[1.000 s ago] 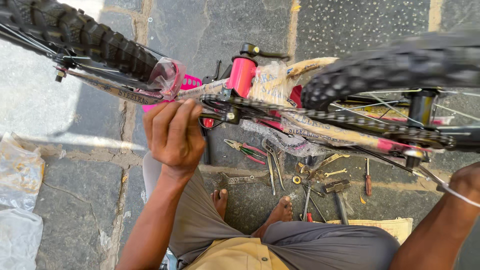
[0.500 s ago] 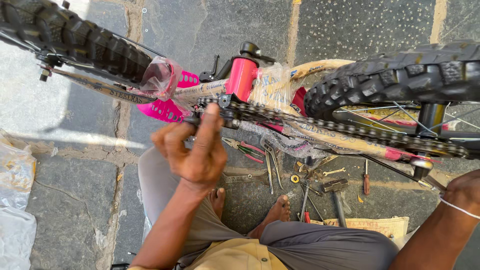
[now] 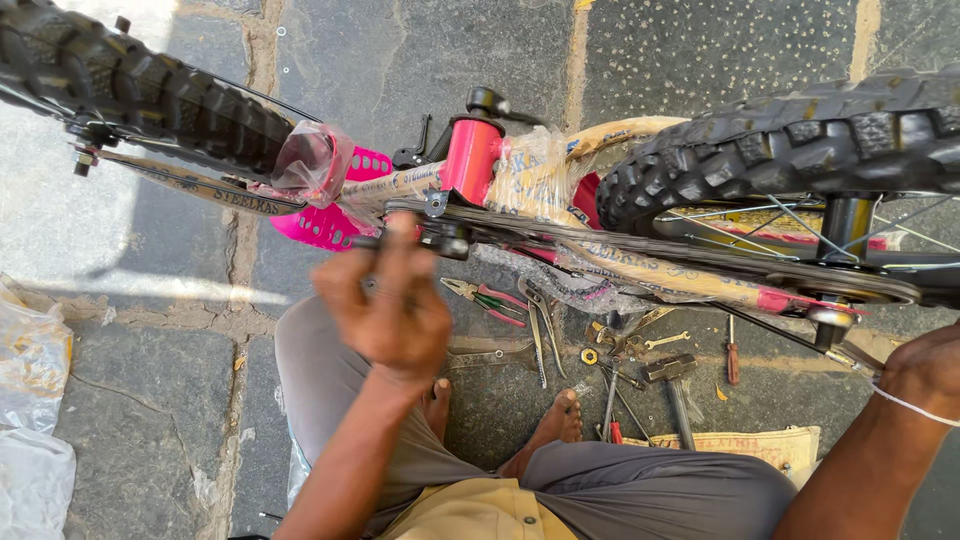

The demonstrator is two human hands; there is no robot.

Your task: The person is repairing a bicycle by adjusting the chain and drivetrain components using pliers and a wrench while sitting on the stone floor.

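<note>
A pink bicycle (image 3: pixel 472 158) is upside down in front of me, its frame wrapped in plastic. My left hand (image 3: pixel 385 305) is raised under the black pedal (image 3: pixel 425 240) by the crank, blurred, with fingers on or just at the pedal. My right hand (image 3: pixel 920 365) rests at the far right beside the rear axle (image 3: pixel 828 318) and the chain (image 3: pixel 640 245); its fingers are out of view. The knobby rear tyre (image 3: pixel 790 140) is at the upper right, the front tyre (image 3: pixel 130 85) at the upper left.
Pliers (image 3: pixel 485 298), wrenches (image 3: pixel 535 330), a hammer (image 3: pixel 672 385) and a screwdriver (image 3: pixel 732 350) lie on the stone pavement by my bare feet (image 3: pixel 555 425). Crumpled plastic sheet (image 3: pixel 30 400) sits at the left edge. Folded cardboard (image 3: pixel 760 445) lies at the lower right.
My left hand has moved right and down from the frame to the pedal. The view has shifted, bringing the rear tyre further into sight.
</note>
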